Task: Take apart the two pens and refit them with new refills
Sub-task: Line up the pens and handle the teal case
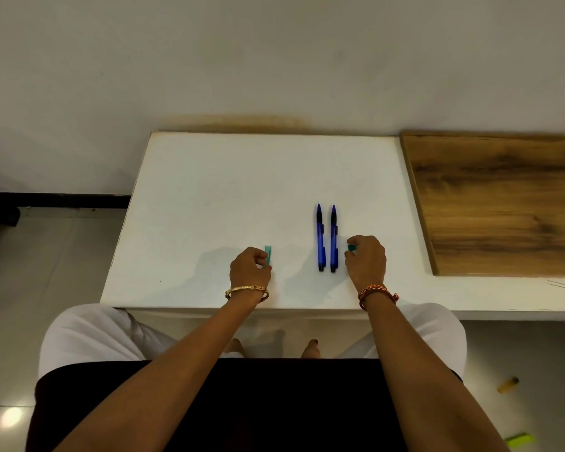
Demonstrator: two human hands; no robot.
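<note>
Two blue pens with black grips lie side by side on the white table (242, 177), tips pointing away from me: the left pen (320, 238) and the right pen (333, 239). My left hand (250, 270) rests on the table left of the pens, its fingers closed on a small teal piece (268, 254). My right hand (366, 261) sits just right of the pens and pinches another small teal piece (351, 247). What the teal pieces are I cannot tell.
A wooden board (503, 203) covers the table's right part. A wall stands right behind the table. On the floor at the right lie a yellow object (508, 384) and a lime-green one (519, 440). My lap and feet are below the table's near edge.
</note>
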